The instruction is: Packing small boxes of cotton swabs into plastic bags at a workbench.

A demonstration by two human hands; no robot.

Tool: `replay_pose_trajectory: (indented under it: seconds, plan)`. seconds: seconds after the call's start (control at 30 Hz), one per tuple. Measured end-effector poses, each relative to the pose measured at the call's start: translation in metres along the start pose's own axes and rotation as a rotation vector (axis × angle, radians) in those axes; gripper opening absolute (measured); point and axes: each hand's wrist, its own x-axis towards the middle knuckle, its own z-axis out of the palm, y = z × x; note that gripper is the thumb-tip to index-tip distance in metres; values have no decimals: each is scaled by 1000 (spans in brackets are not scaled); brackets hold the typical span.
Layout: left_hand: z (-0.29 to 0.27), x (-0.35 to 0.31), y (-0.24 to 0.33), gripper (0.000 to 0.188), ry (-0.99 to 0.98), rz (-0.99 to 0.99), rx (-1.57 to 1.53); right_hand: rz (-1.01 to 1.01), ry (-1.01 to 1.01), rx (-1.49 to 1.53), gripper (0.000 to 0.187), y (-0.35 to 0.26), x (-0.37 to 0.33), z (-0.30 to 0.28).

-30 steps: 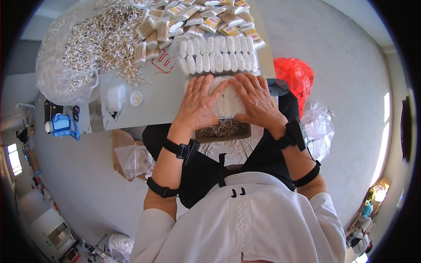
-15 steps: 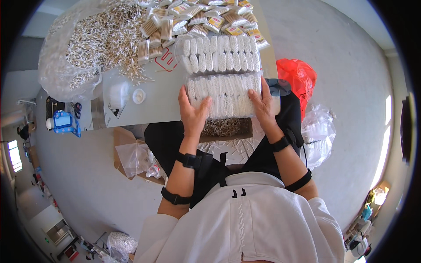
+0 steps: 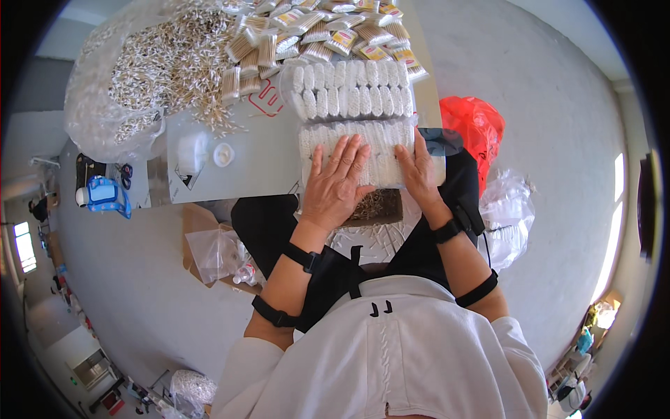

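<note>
Two clear plastic packs of bundled cotton swabs with white tips up lie one beyond the other at the table's near right corner: the far pack (image 3: pixel 352 91) and the near pack (image 3: pixel 380 143). My left hand (image 3: pixel 335 181) rests flat on top of the near pack, fingers outstretched. At that pack's right side, my right hand (image 3: pixel 419 174) grips the edge, thumb on top and fingers along the side. Beyond the packs lies a heap of small cotton swab packets (image 3: pixel 317 35), some with yellow and red labels.
Loose cotton swabs (image 3: pixel 188 63) spill from a large clear bag on the table (image 3: pixel 258 164). Nearby are a small white round container (image 3: pixel 223 154) and a blue-holstered bottle (image 3: pixel 105 195). An open box of swabs (image 3: pixel 380 209) sits below the edge. Red (image 3: pixel 474 133) and clear bags (image 3: pixel 506 216) stand right.
My left hand has moved from the near pack's left side onto its top and flattened there. My right hand stays at the right side. The packs have hardly moved.
</note>
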Motion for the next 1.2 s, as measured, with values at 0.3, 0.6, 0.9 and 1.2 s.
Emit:
replay_pose_trajectory:
  seconds: [0.3,0.6,0.9,1.2]
  plan:
    - [3,5,-36,59,418,-167,-286,121,33,87,56,13,1,-2]
    - [-8,72,-126,49,478,-863,-1304,144,41,144,55,11,-1,-5]
    - [28,98,-137,40,549,-834,-1348,152,156,171,60,21,17,-17]
    - [27,107,-127,18,548,-987,-1788,185,104,278,61,-13,91,-14]
